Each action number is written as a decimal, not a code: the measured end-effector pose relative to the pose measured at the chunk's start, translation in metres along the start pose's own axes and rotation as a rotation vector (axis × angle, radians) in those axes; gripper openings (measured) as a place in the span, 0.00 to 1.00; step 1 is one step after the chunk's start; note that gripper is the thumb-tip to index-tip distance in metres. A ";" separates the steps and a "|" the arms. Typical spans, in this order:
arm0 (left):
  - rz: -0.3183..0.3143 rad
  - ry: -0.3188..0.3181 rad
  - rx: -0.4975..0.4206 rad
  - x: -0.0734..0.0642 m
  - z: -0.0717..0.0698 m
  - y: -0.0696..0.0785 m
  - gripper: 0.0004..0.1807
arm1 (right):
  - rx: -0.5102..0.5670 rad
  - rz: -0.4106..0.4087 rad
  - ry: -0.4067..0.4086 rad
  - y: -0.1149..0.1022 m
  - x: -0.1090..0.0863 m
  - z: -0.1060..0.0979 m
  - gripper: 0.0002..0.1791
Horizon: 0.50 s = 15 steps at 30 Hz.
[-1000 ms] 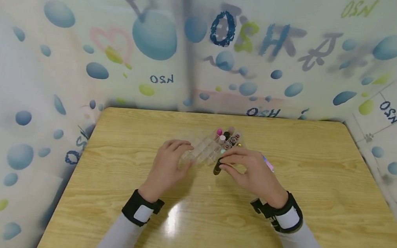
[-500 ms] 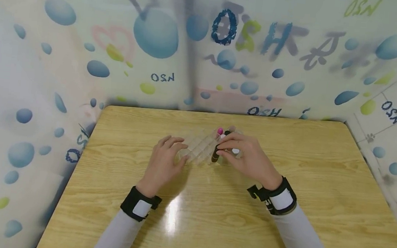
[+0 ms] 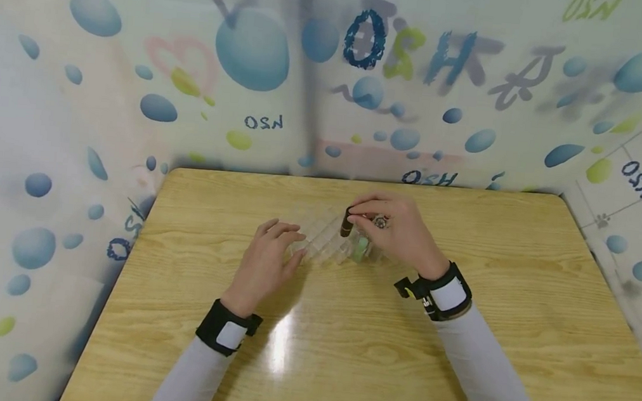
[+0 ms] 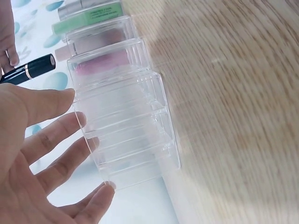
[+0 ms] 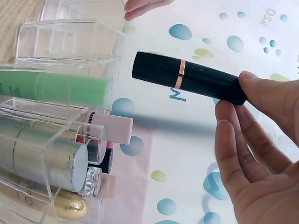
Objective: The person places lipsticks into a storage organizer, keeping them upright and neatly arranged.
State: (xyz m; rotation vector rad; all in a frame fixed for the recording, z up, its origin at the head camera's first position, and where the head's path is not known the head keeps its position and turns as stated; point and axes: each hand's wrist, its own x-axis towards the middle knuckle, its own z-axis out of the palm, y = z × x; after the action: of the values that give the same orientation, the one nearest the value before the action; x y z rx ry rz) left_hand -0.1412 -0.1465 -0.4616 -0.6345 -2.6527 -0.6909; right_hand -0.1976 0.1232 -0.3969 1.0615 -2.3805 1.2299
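Note:
My right hand (image 3: 395, 229) pinches one end of a black lipstick (image 5: 187, 77) with a rose-gold band, between thumb and fingertips. It hangs tilted above a clear plastic organizer (image 3: 318, 235), apart from the compartments in the right wrist view. My left hand (image 3: 264, 262) rests its spread fingertips at the organizer's near left rim, thumb and fingers barely bent in the left wrist view. Several cosmetic tubes stand in the organizer: a green tube (image 5: 60, 88), a silver one (image 5: 51, 154), a gold-topped one (image 5: 70, 205) and a pale pink one (image 5: 112, 128).
The organizer stands on a wooden table (image 3: 306, 365), whose back edge meets a wall (image 3: 189, 132) printed with blue dots. Bare compartments (image 4: 121, 121) lie beside my left hand. In the head view my right hand covers part of the filled end.
My right hand has lifted the lipstick away from the table's front and carried it over the organizer. The left hand has shifted slightly left and stays at the rim.

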 end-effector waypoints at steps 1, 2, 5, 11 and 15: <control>0.007 0.002 0.007 0.000 0.000 0.000 0.13 | 0.001 0.004 0.010 0.001 0.002 0.000 0.07; 0.011 0.004 0.012 0.001 0.000 0.000 0.13 | -0.001 0.005 0.019 0.003 0.003 0.000 0.07; 0.010 0.006 0.019 0.001 0.001 -0.001 0.14 | -0.025 -0.012 0.046 0.006 0.006 0.001 0.07; -0.008 0.000 0.018 0.002 0.001 0.001 0.13 | -0.078 -0.046 0.083 0.013 0.011 0.005 0.08; 0.001 0.010 0.039 0.002 0.001 0.003 0.13 | -0.074 -0.025 0.091 0.017 0.013 0.007 0.08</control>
State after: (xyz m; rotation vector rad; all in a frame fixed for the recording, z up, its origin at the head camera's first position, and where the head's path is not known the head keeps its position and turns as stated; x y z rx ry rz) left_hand -0.1414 -0.1431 -0.4611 -0.6203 -2.6493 -0.6394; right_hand -0.2180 0.1177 -0.4050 0.9888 -2.3182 1.1472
